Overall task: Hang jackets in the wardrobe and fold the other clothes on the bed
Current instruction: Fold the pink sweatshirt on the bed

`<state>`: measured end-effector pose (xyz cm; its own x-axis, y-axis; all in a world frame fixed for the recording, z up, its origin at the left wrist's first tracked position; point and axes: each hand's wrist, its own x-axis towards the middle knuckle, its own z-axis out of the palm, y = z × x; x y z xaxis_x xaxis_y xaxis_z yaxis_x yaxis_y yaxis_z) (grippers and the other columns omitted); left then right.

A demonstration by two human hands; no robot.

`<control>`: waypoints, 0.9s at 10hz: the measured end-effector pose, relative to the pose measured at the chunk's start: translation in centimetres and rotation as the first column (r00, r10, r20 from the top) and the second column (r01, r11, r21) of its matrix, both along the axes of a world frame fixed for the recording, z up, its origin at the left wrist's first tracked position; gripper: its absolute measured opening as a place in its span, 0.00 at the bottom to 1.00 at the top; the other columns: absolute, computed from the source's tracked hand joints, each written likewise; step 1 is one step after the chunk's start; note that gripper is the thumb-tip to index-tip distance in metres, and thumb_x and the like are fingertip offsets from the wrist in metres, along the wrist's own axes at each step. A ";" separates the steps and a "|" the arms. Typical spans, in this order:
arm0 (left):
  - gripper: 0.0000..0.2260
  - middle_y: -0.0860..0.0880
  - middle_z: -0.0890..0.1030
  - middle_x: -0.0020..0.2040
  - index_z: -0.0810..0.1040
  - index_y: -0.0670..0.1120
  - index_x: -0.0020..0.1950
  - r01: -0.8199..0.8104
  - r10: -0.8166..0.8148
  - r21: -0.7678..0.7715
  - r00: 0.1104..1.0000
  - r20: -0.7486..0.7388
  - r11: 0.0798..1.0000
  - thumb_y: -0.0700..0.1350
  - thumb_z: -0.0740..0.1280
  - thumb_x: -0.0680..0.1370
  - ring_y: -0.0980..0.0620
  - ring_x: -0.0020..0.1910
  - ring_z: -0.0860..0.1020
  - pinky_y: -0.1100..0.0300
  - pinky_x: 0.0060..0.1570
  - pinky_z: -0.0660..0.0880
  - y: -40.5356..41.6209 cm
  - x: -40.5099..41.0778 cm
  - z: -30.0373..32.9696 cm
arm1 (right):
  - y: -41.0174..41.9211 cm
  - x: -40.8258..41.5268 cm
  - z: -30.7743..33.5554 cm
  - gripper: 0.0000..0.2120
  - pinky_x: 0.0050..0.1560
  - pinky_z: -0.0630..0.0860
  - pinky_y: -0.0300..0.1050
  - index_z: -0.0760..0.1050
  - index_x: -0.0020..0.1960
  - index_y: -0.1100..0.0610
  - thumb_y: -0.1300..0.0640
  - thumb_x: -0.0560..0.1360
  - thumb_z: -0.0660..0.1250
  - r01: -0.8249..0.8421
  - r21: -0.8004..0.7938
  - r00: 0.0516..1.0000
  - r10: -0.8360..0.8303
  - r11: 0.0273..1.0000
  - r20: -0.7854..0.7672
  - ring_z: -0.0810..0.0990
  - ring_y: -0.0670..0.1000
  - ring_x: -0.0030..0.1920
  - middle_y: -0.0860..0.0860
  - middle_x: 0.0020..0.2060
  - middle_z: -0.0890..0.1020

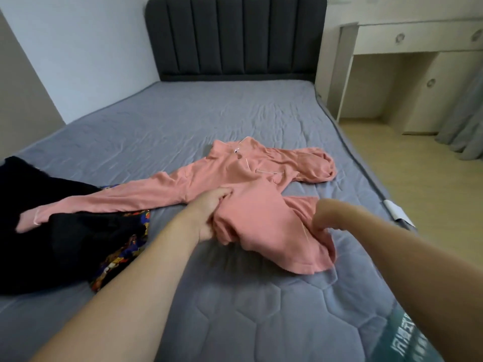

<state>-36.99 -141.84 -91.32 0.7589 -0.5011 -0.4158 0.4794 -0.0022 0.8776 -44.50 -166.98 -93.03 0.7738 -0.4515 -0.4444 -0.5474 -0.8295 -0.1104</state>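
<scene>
A pink long-sleeved top [251, 178] lies spread on the grey bed [183, 121], collar toward the headboard. One sleeve stretches left over dark clothes and the other is bunched at the right. My left hand [209, 212] grips the left side of its lower part, fingers curled into the cloth. My right hand [326, 215] pinches the right side of the hem, which is lifted and folded up off the mattress. A black garment [39, 231] and a colourful patterned one [122, 246] lie heaped at the left.
The dark padded headboard [235, 35] stands at the far end of the bed. A white desk unit [418, 61] with drawers is on the right beside a wooden floor [418, 178]. The bed's right edge runs close to my right arm.
</scene>
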 end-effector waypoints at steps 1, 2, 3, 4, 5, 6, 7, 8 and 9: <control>0.07 0.46 0.83 0.34 0.79 0.44 0.46 0.046 -0.046 0.174 0.999 -0.001 0.984 0.44 0.63 0.78 0.49 0.35 0.81 0.59 0.41 0.77 5.0 0.1 2.7 | -0.3 -0.5 1.2 0.03 0.27 0.72 0.38 0.74 0.43 0.63 0.62 0.72 0.64 0.089 0.148 0.993 -0.076 0.985 -0.089 0.76 0.53 0.29 0.55 0.34 0.76; 0.15 0.44 0.84 0.53 0.81 0.46 0.59 0.093 -0.096 0.086 0.995 0.031 0.992 0.44 0.70 0.73 0.44 0.55 0.81 0.50 0.61 0.73 8.3 -1.6 3.5 | -0.6 1.0 -0.1 0.17 0.50 0.77 0.47 0.73 0.63 0.64 0.59 0.76 0.60 0.087 0.145 0.986 -0.106 0.986 0.130 0.79 0.60 0.57 0.61 0.58 0.78; 0.12 0.43 0.84 0.54 0.83 0.44 0.55 0.178 -0.206 0.254 0.975 0.088 0.951 0.40 0.71 0.71 0.43 0.56 0.80 0.51 0.60 0.73 7.6 -4.5 0.8 | -0.3 2.8 -2.7 0.33 0.71 0.62 0.52 0.52 0.78 0.60 0.46 0.79 0.56 0.082 0.151 0.960 -0.119 0.985 0.253 0.61 0.61 0.74 0.61 0.75 0.59; 0.11 0.40 0.83 0.52 0.80 0.42 0.58 0.019 -0.053 0.312 0.994 0.099 0.950 0.37 0.63 0.78 0.45 0.45 0.80 0.55 0.44 0.76 5.9 -5.0 -0.1 | -0.8 4.2 -4.6 0.33 0.70 0.63 0.54 0.52 0.77 0.56 0.45 0.77 0.57 0.071 0.038 0.953 -0.079 0.997 0.291 0.64 0.61 0.72 0.59 0.74 0.62; 0.07 0.42 0.80 0.39 0.81 0.41 0.50 -0.027 -0.050 0.544 0.991 0.125 0.839 0.41 0.64 0.77 0.48 0.32 0.75 0.62 0.30 0.71 7.1 -3.5 2.7 | 0.2 3.0 -3.0 0.18 0.63 0.70 0.50 0.71 0.64 0.57 0.52 0.76 0.58 -0.069 -0.203 0.973 0.111 0.977 0.204 0.75 0.59 0.62 0.57 0.63 0.76; 0.06 0.45 0.76 0.39 0.78 0.42 0.45 0.149 -0.369 0.978 0.926 -0.086 0.148 0.43 0.64 0.78 0.50 0.34 0.75 0.62 0.32 0.74 10.3 -2.0 5.4 | 0.4 -0.1 0.7 0.12 0.43 0.77 0.45 0.75 0.49 0.59 0.53 0.80 0.56 -0.164 -0.107 0.981 0.151 0.981 -0.121 0.78 0.53 0.39 0.54 0.39 0.80; 0.11 0.47 0.75 0.41 0.77 0.42 0.44 0.426 -0.285 0.790 0.768 -0.573 -0.441 0.48 0.60 0.80 0.49 0.42 0.75 0.61 0.51 0.76 10.1 -2.1 5.9 | -1.1 -4.7 4.6 0.13 0.24 0.73 0.36 0.75 0.43 0.61 0.57 0.81 0.56 -0.016 0.059 0.825 0.047 0.998 -0.563 0.72 0.48 0.24 0.52 0.28 0.76; 0.09 0.48 0.77 0.45 0.77 0.44 0.45 0.191 -0.427 0.753 0.725 -0.541 -0.630 0.49 0.64 0.77 0.47 0.54 0.77 0.53 0.62 0.73 5.1 -1.1 3.8 | -3.4 -7.9 5.4 0.18 0.28 0.77 0.37 0.77 0.40 0.60 0.56 0.81 0.55 0.111 0.110 0.656 0.011 0.988 -0.755 0.79 0.47 0.31 0.52 0.34 0.80; 0.17 0.47 0.77 0.62 0.75 0.48 0.63 -0.185 -0.798 0.945 0.591 -0.112 -0.270 0.47 0.60 0.74 0.45 0.61 0.76 0.48 0.59 0.74 0.1 -0.5 0.7 | -4.9 -9.2 3.9 0.15 0.42 0.78 0.45 0.78 0.42 0.62 0.55 0.80 0.60 0.207 0.147 0.650 -0.024 0.967 -0.759 0.81 0.52 0.39 0.53 0.37 0.83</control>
